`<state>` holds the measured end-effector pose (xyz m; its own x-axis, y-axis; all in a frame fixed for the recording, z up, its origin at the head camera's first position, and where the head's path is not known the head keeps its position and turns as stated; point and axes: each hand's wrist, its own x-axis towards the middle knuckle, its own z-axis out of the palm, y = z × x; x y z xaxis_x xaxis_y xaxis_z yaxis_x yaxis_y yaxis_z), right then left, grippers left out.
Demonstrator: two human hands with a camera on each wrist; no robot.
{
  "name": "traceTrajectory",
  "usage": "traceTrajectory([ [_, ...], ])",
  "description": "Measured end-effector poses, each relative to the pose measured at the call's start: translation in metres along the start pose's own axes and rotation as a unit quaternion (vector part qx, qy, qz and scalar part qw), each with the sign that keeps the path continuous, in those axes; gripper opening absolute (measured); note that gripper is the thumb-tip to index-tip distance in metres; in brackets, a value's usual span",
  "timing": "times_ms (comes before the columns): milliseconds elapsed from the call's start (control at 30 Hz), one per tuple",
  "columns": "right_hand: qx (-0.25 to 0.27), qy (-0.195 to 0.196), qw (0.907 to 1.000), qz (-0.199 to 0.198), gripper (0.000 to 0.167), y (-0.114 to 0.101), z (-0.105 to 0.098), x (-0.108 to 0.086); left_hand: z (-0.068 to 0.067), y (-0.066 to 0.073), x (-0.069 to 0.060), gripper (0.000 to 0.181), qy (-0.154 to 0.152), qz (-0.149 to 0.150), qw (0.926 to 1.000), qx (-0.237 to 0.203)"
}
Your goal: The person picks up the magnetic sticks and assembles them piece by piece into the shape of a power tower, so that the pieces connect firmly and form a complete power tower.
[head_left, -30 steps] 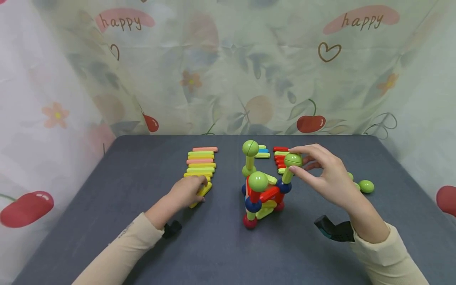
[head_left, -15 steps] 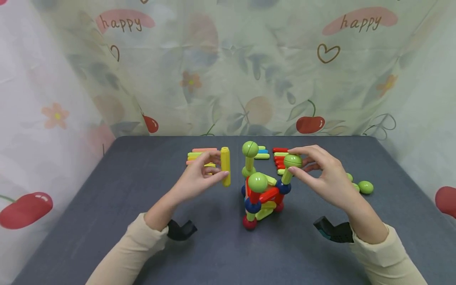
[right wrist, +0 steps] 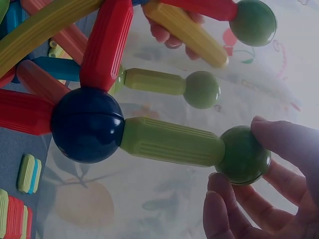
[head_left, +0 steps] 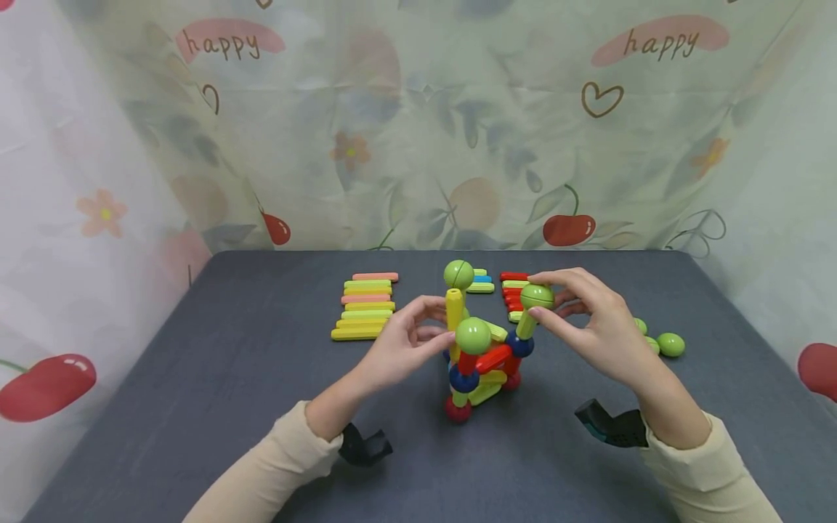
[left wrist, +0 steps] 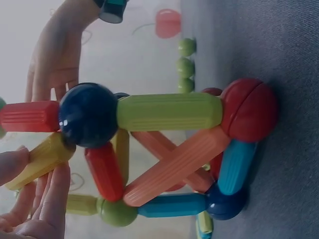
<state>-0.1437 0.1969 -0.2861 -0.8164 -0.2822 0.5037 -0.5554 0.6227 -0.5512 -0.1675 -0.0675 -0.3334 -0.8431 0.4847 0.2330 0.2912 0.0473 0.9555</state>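
Near the middle of the head view, the left hand pinches a yellow rod between thumb and fingers, while the right hand, right of centre, pinches a green ball at an upper corner of the central structure. The yellow rod looks light, stiff and smooth, probably best pinched mid-length with its ends free; the structure seems light but liable to separate at its joints, so steadying it by a ball makes sense. Beyond, loose rods lie left of centre.
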Motion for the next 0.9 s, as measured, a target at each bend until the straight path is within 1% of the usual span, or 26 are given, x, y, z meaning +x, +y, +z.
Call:
traceTrajectory([
  [100, 0.001, -0.001, 1.0000, 0.001, 0.038, 0.0000, 0.0002, 0.0000, 0.0016, -0.0021, 0.0004, 0.043, -0.002, -0.007, 1.0000, 0.006],
  [267, 0.000, -0.001, 1.0000, 0.004, 0.037, -0.0002, 0.0005, -0.0002, 0.0032, -0.0022, 0.0018, 0.046, -0.009, -0.029, 0.9995, -0.009],
  [500, 0.003, 0.001, 1.0000, -0.001, 0.037, 0.0000, 0.0008, -0.0002, 0.0042, -0.0048, 0.0035, 0.044, -0.013, -0.031, 0.9994, -0.006],
  [667, 0.000, 0.001, 1.0000, 0.002, 0.037, -0.0002, 0.0008, -0.0001, 0.0049, -0.0072, 0.0050, 0.039, -0.013, -0.044, 0.9989, -0.003],
  [800, -0.003, -0.001, 1.0000, 0.005, 0.036, -0.0003, 0.0010, 0.0001, 0.0049, -0.0086, 0.0064, 0.038, -0.010, -0.058, 0.9983, 0.006],
  [900, -0.002, -0.003, 1.0000, 0.005, 0.036, -0.0003, 0.0013, 0.0003, 0.0042, -0.0091, 0.0069, 0.037, -0.011, -0.060, 0.9981, 0.008],
])
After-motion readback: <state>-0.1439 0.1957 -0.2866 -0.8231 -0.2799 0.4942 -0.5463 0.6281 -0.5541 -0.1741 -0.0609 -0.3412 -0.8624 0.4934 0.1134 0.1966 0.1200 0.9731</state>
